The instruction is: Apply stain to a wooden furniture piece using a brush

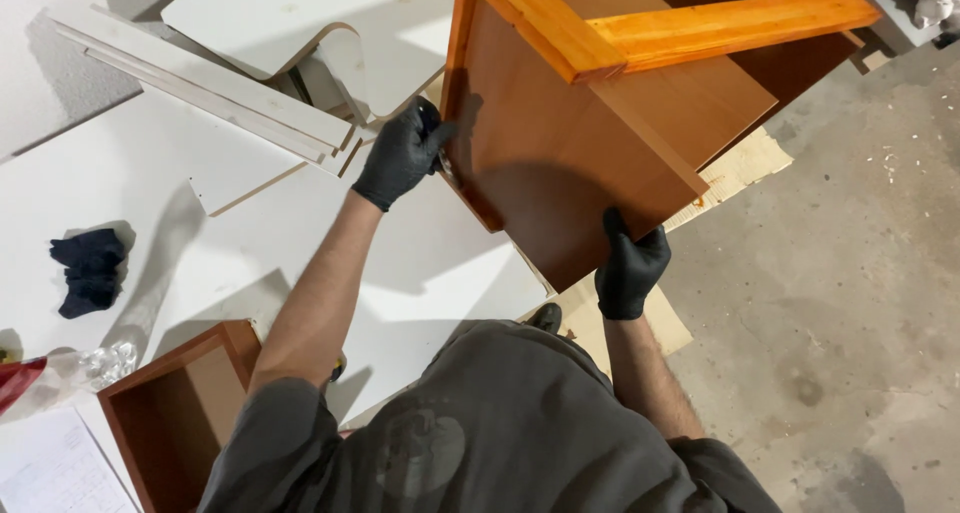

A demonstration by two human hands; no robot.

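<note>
both hands wear black gloves and both are on the brown wooden cabinet (590, 143), which is tipped at an angle over the white boards and the cardboard, its flat brown panel facing up toward the camera. the left hand (400, 155) is clenched around the cabinet's left edge, fingers curled over the thin orange-brown side so the piece lies just to the right of that grip. the right hand (630, 268) grasps the lower right corner of the same panel, fingers hooked over the bottom edge, with the cabinet rising up and away from it toward the top of the view. so the cabinet sits between the two hands and above them, held at two points along its near side. two lighter orange wooden rails (640, 23) cross its upper part. under the left arm spreads a large white board (420, 263), with more white panels (290, 33) stacked behind it and thin white strips (200, 88) lying across them. a dark crumpled cloth (90, 270) rests on the white surface well to the left. a small open brown wooden box (175, 413) stands near the left elbow. flattened cardboard (735, 168) lies on the grey concrete floor (850, 273) beneath the cabinet's right side.
</note>
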